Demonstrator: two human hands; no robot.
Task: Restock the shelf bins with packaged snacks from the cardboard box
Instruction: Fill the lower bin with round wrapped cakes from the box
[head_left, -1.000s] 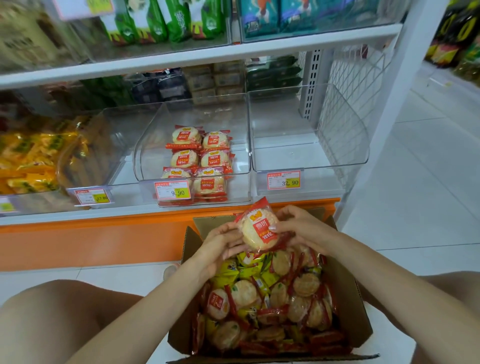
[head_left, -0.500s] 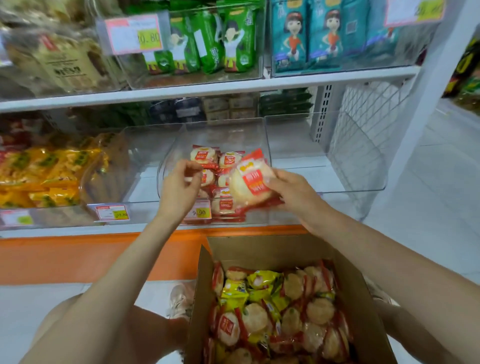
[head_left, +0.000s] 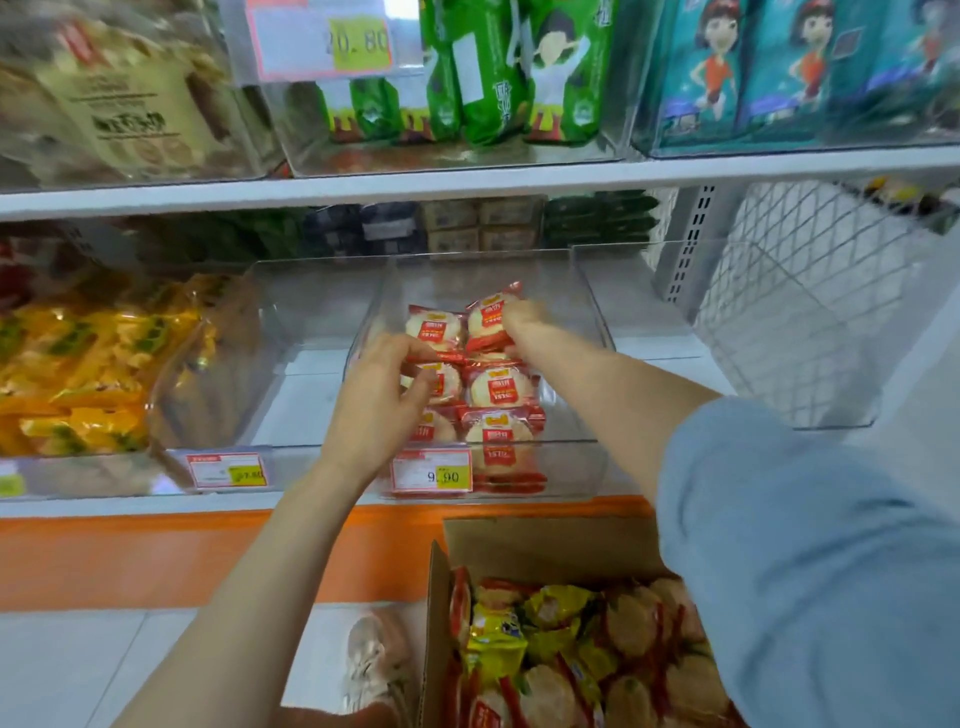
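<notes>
I am looking down on a white store shelf (head_left: 467, 182) standing over an orange base strip (head_left: 156, 551) and a white tiled floor (head_left: 104, 665), with an open brown cardboard box (head_left: 545, 540) of snacks sitting below. Both arms are reaching into the clear plastic middle bin (head_left: 587, 312). The right hand (head_left: 524, 319) is pinching a red-and-white round cracker packet (head_left: 485, 322) over the bin's back row. The left hand (head_left: 379, 400) is curling its fingers against the stacked packets (head_left: 498, 387), though I cannot tell whether it is gripping one.

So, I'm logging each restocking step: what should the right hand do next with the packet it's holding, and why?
Probably lay it flat and let go. The right hand pinches a red cracker packet, tilted above the packets at the back right of the clear bin. The other packets there lie flat in two columns.
</notes>
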